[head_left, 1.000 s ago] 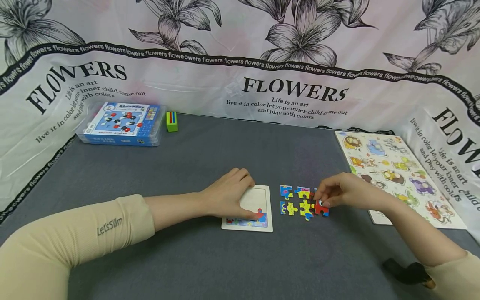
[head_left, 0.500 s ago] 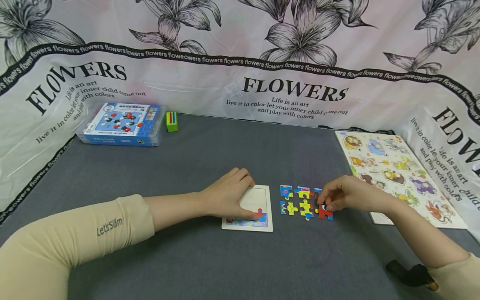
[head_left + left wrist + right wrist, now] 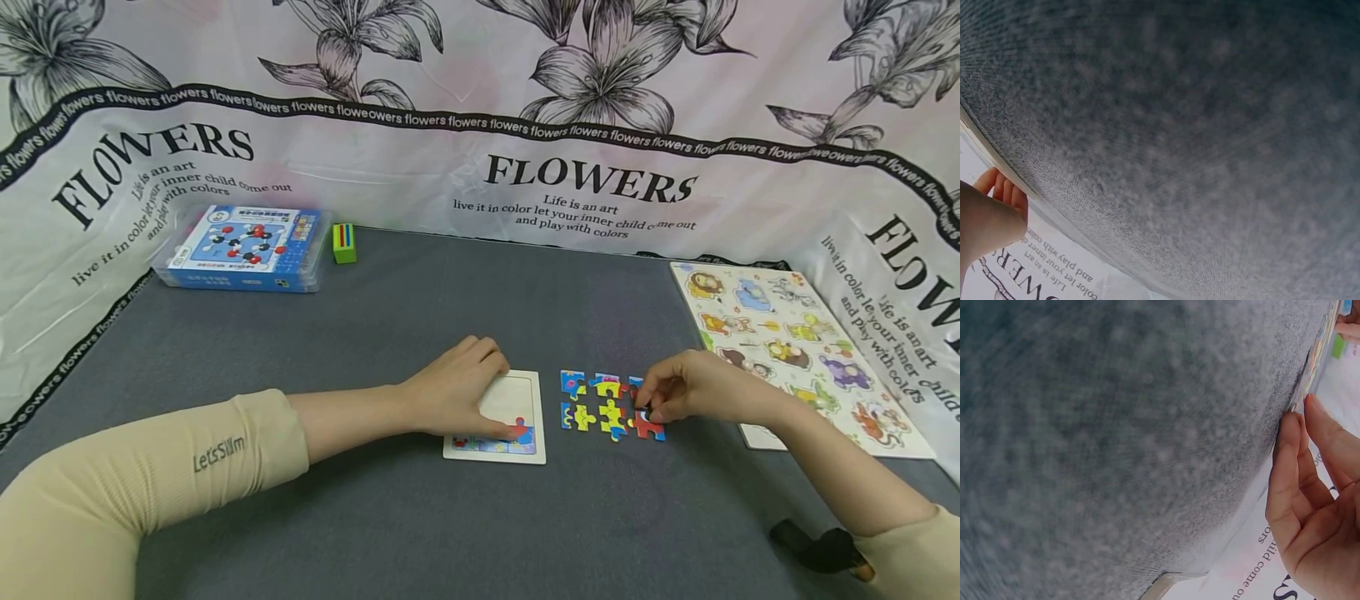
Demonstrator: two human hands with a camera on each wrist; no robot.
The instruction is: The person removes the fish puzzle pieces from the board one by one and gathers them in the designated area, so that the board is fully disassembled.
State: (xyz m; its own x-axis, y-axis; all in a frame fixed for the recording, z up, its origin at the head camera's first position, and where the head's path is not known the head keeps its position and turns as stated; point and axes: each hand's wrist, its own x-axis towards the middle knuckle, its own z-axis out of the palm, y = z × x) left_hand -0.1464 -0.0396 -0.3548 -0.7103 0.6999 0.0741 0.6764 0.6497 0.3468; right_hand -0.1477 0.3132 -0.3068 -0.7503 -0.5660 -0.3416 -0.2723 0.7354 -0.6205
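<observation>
My left hand (image 3: 459, 390) holds a small pale puzzle tray (image 3: 519, 398) on the grey table, thumb lying across the blue pieces (image 3: 487, 444) fitted along its near side. The left wrist view shows bent fingers (image 3: 1007, 189) at the tray's edge. To the right of the tray, my right hand (image 3: 693, 387) pinches a red puzzle piece (image 3: 651, 428) at its upper edge, low over the cloth. Several loose blue and yellow puzzle pieces (image 3: 612, 417) lie in two rows beside it. One blue piece is partly hidden behind the right fingers.
At the right lies a large animal puzzle board (image 3: 806, 350), partly behind the right forearm. A blue boxed molecule set (image 3: 243, 248) and a small green block (image 3: 343, 243) stand at the back left. A flower-printed sheet (image 3: 420, 192) closes off the back.
My right hand has shifted slightly to the right and toward me with the red puzzle piece, uncovering part of a blue piece behind it. The left hand and tray stay put.
</observation>
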